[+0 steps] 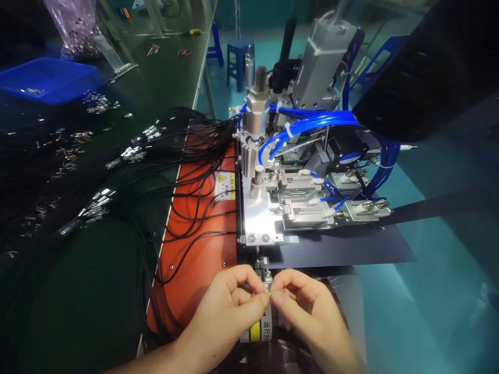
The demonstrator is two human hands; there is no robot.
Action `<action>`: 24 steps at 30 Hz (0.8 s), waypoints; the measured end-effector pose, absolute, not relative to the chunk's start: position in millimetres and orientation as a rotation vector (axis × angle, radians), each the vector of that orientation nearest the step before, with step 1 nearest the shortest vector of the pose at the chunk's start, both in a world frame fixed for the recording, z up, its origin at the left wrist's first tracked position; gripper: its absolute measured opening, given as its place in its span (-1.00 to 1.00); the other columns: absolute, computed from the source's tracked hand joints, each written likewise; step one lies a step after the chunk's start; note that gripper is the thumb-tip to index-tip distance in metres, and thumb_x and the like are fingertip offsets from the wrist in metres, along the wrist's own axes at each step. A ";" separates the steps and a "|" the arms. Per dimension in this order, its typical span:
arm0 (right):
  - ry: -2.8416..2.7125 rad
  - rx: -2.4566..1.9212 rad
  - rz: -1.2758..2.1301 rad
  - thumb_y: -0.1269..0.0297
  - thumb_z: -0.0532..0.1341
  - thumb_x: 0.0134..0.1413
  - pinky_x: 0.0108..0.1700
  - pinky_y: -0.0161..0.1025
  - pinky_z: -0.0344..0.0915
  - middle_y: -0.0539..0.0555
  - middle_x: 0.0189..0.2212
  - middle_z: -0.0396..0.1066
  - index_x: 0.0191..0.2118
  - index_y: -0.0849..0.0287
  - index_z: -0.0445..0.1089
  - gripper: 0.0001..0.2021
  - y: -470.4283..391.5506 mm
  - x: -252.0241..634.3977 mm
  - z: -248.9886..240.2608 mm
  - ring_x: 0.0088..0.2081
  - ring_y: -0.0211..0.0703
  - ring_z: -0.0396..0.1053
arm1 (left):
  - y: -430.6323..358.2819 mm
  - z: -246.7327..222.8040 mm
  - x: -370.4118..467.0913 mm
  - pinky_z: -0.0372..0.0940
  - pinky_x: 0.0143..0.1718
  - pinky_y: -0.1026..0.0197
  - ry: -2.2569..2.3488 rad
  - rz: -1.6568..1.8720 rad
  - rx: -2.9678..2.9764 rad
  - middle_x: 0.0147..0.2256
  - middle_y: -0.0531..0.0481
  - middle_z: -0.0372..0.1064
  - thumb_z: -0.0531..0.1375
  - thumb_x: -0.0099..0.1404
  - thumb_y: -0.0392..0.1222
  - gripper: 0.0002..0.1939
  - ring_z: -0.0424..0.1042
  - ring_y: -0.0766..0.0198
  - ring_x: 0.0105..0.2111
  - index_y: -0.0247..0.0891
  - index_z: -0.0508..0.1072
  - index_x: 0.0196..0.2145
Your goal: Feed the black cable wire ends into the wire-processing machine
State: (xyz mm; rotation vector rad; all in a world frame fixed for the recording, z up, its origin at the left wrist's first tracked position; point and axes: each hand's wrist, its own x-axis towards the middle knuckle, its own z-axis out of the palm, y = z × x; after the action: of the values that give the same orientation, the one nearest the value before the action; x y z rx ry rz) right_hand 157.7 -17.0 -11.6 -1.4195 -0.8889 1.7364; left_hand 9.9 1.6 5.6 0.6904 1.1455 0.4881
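Hands (230,306) (310,309); greenish strand (271,294) (thin) between

Lighting uneven: bright glare on the machine's metal plate (257,221), both hands evenly lit, worktop (113,270) at left falling into deep shadow. Dark shadow bands cross the teal floor (440,223). Outer edges smeared and stretched; centre reasonably sharp.

The left hand (230,306) and right hand (307,306) are ungloved, and the left forearm (167,358) is seen uncovered. Near the wrist it is marked by a small spot (214,356). A dark, brownish garment (273,359) with a slight sheen is worn over the lap; paler grey cloth (354,311), possibly trousers, is dimly shown beside it.
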 end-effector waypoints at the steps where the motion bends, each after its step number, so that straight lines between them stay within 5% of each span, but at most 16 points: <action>1: -0.864 -1.413 1.746 0.21 0.27 -0.05 -0.57 -0.38 -0.05 -0.14 -0.68 0.12 -0.49 0.20 0.32 -0.81 -17.3 157.4 -12.2 -0.62 -0.35 -0.01 | 1.6 5.8 9.8 -0.26 -0.68 0.34 1.140 0.492 0.686 -0.73 0.30 -0.06 0.22 0.11 -0.11 -0.77 -0.16 0.51 -0.70 -0.27 0.23 -0.47; 24: -0.658 -1.365 1.698 0.18 0.34 -0.10 -0.55 -0.44 0.08 -0.11 -0.68 0.23 -0.47 0.22 0.38 -0.78 -23.5 153.2 -9.8 -0.61 -0.36 0.12 | -0.9 6.2 10.0 -0.28 -0.69 0.34 1.115 0.519 0.686 -0.75 0.29 -0.07 0.23 0.14 -0.04 -0.72 -0.17 0.52 -0.71 -0.26 0.23 -0.47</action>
State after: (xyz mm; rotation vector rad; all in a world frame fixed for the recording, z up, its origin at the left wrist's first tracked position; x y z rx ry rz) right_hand 153.2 -23.5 -9.8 -1.3650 -0.6585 1.6980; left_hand 10.0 -0.9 6.2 0.6860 1.1149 0.5189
